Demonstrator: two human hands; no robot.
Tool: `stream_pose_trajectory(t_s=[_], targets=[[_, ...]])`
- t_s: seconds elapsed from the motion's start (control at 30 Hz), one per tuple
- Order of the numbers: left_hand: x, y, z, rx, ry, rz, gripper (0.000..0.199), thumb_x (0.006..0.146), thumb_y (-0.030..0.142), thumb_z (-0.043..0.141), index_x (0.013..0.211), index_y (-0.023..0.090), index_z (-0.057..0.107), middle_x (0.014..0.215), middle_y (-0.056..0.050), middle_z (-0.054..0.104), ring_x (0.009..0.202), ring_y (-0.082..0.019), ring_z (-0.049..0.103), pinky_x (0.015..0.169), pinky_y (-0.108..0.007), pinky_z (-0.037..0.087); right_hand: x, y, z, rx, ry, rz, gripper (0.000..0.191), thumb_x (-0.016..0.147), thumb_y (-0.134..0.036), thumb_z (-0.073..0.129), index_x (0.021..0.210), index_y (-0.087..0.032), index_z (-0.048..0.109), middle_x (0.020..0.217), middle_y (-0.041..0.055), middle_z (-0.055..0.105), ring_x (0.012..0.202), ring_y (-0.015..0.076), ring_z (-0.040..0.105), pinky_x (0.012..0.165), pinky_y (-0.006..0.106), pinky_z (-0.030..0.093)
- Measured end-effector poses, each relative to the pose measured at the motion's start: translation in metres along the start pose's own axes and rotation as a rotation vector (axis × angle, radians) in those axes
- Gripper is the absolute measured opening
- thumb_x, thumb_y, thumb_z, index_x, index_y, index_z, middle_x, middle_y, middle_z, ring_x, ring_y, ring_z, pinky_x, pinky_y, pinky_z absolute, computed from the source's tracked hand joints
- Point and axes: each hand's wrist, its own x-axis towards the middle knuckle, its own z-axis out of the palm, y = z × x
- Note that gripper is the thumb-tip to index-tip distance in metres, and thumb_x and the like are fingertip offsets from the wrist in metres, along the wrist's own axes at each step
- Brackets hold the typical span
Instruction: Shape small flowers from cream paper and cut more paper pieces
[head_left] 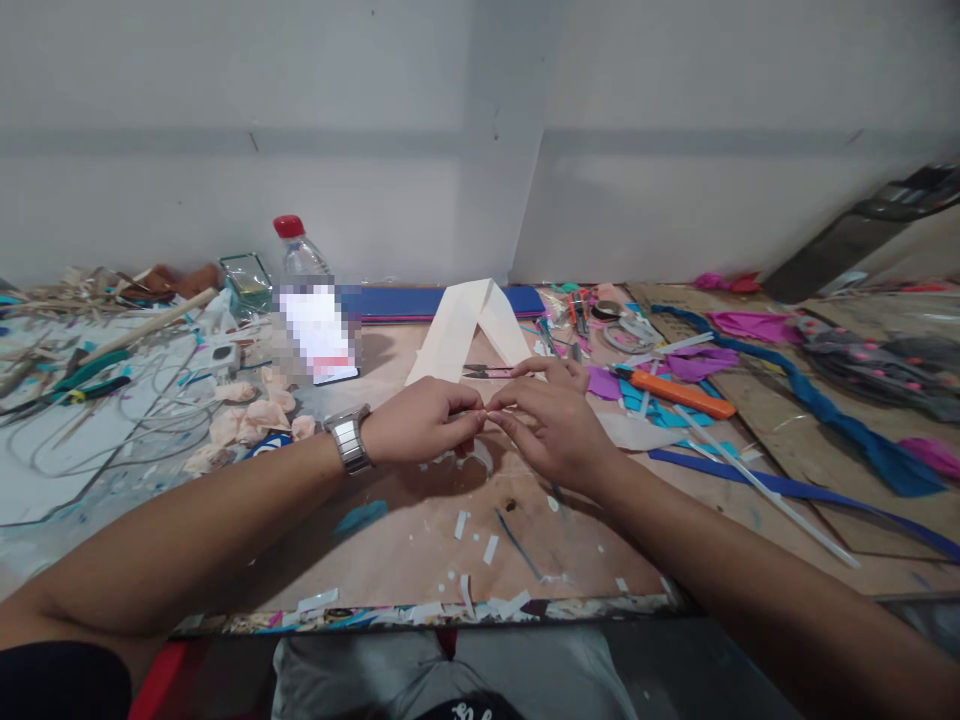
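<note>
Both my left hand [421, 420] and right hand [559, 425] are pinching one small, pale piece [486, 412] of unclear material, apparently steadying it from opposite sides.

- Sm. pale pc. [487, 413]: pinched betw. L fingers [463, 432] & R fingers [519, 432], mostly hidden by them; shape unclear.
- Cream strip [448, 330]: wide, flat, bent to inverted V, peak pointing away fr. fingers; one leg runs behind L fingers, other twd. R fingers; contact w/ either can't be told.
</note>
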Motion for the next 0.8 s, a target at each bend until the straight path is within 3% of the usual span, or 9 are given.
stream_pose_trajectory(t_s=[0.37,0.6,0.8], targets=[[0.0002,0.0011,0.0031,0.18,0.03,0.045,0.035,0.104,0.034,0.051,0.082,0.016,0.071,0.07,-0.002,0.072,0.056,-0.011,0.057,0.063,-0.026,0.037,-0.0001,0.0002,0.0016,-0.018,-0.084,0.014,0.011,0.102,-0.028,0.055,0.097,-0.023,0.063,0.097,0.0079,0.075,0.119,0.0331,0.055,0.101,0.052,0.027],[0.0007,-0.001,0.0022,0.227,0.078,0.068,0.034,0.104,0.034,0.052,0.082,0.017,0.071,0.072,-0.003,0.072,0.059,-0.012,0.058,0.064,-0.026,0.039,0.0008,0.0062,0.0001,0.055,-0.08,0.01,0.014,0.103,-0.034,0.057,0.098,-0.023,0.065,0.097,0.0072,0.075,0.115,0.0311,0.055,0.101,0.05,0.033],[0.0005,-0.0042,0.0085,0.416,0.102,0.127,0.035,0.106,0.036,0.05,0.086,0.018,0.072,0.073,-0.003,0.073,0.064,-0.015,0.062,0.061,-0.027,0.035,0.0012,0.0021,-0.0031,0.038,-0.132,0.014,0.012,0.102,-0.027,0.053,0.097,-0.022,0.062,0.099,0.0094,0.072,0.12,0.0334,0.054,0.104,0.055,0.031]])
